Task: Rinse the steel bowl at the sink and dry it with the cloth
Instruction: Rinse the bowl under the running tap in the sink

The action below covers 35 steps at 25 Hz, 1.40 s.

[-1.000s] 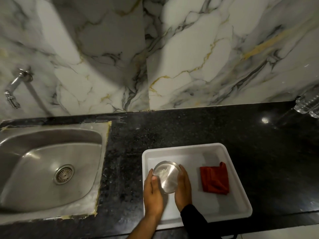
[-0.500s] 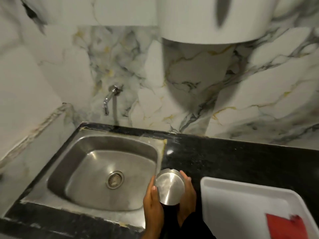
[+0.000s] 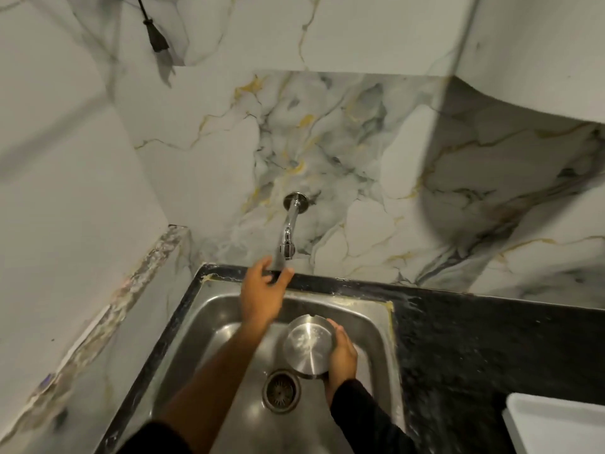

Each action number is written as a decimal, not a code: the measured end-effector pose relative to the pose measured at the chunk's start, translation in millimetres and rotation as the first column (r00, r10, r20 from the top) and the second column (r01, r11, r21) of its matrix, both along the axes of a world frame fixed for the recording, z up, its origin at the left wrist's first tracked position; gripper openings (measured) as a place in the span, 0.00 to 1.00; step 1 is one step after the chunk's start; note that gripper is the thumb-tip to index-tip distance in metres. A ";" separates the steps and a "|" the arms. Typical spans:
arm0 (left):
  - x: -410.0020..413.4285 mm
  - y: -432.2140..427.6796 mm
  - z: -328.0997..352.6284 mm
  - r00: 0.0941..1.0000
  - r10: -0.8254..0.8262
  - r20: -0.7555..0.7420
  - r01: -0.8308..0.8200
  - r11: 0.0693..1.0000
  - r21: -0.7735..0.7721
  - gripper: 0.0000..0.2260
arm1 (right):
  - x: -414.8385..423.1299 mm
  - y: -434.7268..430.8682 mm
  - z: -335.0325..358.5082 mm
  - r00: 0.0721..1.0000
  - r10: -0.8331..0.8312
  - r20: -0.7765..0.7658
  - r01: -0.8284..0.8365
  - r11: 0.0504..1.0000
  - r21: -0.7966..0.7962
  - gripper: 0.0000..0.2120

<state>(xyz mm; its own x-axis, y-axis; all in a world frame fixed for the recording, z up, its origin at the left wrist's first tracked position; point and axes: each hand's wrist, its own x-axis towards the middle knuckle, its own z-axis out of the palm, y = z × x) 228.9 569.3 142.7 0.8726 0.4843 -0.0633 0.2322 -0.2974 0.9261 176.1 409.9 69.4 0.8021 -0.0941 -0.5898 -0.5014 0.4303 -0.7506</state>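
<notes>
The steel bowl [image 3: 307, 346] hangs over the steel sink [image 3: 370, 319], just above and right of the drain [image 3: 281, 391]. My right hand [image 3: 342, 353] grips its right rim. Raised with fingers spread and holding nothing, my left hand [image 3: 263, 290] is just below the spout of the wall tap [image 3: 288, 231]. I see no water running. The cloth is out of view.
A white tray [image 3: 553, 421] shows its corner at the lower right on the black granite counter [image 3: 491, 339]. Marble walls close in behind and to the left of the sink. A dark cord [image 3: 154, 31] hangs on the wall at the top left.
The bowl went from the tray, across the counter, to over the sink. My left hand let go of it and rose toward the tap. The view swung left, leaving the red cloth out of frame.
</notes>
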 end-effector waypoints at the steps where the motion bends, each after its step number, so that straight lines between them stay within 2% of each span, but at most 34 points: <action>1: 23.7 10.5 13.8 1.000 -0.019 -0.019 0.021 0.996 0.092 0.31 | 11.4 10.8 -0.2 1.000 -0.017 -0.009 0.017 1.000 -0.008 0.17; 3: 58.4 20.3 29.2 0.998 -0.041 -0.049 0.052 0.970 0.240 0.30 | 28.3 30.6 -0.9 0.999 -0.033 -0.006 0.033 0.999 -0.027 0.16; 5: 76.0 24.4 30.6 0.998 -0.040 -0.058 0.057 0.941 0.334 0.25 | 45.7 46.5 -7.4 0.999 -0.039 -0.007 0.039 0.998 -0.040 0.16; 10: 90.9 25.9 19.3 0.996 -0.072 -0.048 0.086 0.905 0.418 0.16 | 72.7 66.7 -13.5 0.995 -0.084 -0.056 0.083 0.996 -0.018 0.14; 13: 97.3 33.2 15.5 0.979 -0.194 -0.063 0.204 0.917 0.342 0.12 | 80.3 70.7 -19.2 0.991 -0.114 -0.062 0.115 0.993 0.005 0.15; 15: 102.8 49.0 16.6 0.932 -0.346 -0.105 0.360 0.913 0.191 0.08 | 85.3 70.9 -23.1 0.993 -0.104 -0.057 0.105 0.994 0.005 0.15; 17: 110.7 64.9 15.4 0.853 -0.504 -0.136 0.515 0.856 0.055 0.04 | 90.8 69.8 -29.0 0.994 -0.093 -0.061 0.092 0.995 -0.023 0.15; 20: 119.7 74.3 13.8 0.776 -0.619 -0.119 0.616 0.785 -0.070 0.03 | 95.3 68.5 -36.7 0.996 -0.079 -0.034 0.076 0.994 -0.073 0.14; 25: 126.3 74.2 10.5 0.759 -0.637 -0.134 0.621 0.771 -0.145 0.05 | 89.3 71.5 -60.6 0.994 -0.102 -0.027 0.096 0.982 -0.163 0.15; 30: 125.7 73.1 7.6 0.777 -0.617 -0.127 0.598 0.785 -0.158 0.06 | 98.1 108.3 -53.4 0.994 -0.110 -0.020 0.108 0.990 -0.094 0.14; 33: 126.4 73.3 7.7 0.777 -0.616 -0.126 0.597 0.786 -0.160 0.06 | 110.9 102.2 -47.8 0.986 -0.164 -0.037 0.162 0.986 -0.048 0.15; 35: 126.6 73.1 7.4 0.778 -0.616 -0.124 0.595 0.786 -0.166 0.06 | 105.6 88.8 -54.6 0.983 -0.180 -0.044 0.177 0.982 -0.071 0.15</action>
<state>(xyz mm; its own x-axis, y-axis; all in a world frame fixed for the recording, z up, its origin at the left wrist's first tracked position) 355.4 642.5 150.1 0.9548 -0.1601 -0.2505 0.1885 -0.3254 0.9266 281.7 498.7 14.8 0.7385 -0.2734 -0.6163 -0.4589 0.4659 -0.7565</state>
